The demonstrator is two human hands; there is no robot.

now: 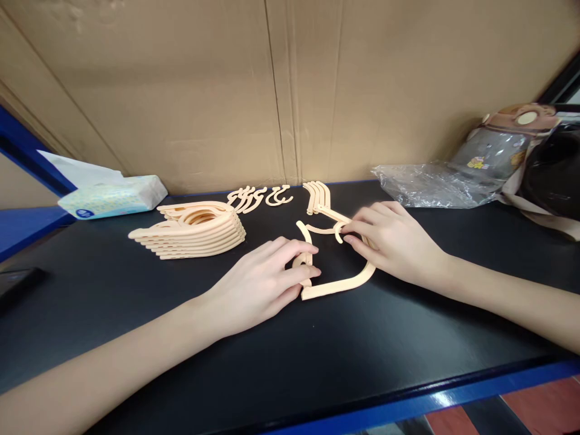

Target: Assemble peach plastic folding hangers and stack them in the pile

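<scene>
Cream plastic hanger parts lie on the black tabletop in front of me. My left hand [267, 279] has its fingertips around a short hanger piece [305, 234] that stands near the middle; the thumb is hidden. Between the thumb and fingers of my right hand [385, 240] is a small hanger hook [339, 233]. A long curved hanger arm [339, 287] lies between the hands, its far end running under my right hand. Behind it are a thin curved piece [321, 230] and a straight bar [333, 214], partly covered by the right fingers.
A stack of folded hangers [199, 241] sits left, with several loose hooks [249, 198] behind. Several curved arms [318, 196] lie at the back. A tissue pack [122, 196] is far left; clear plastic bag [421, 184] and bottle [492, 151] are right. Cardboard [190, 90] walls the back.
</scene>
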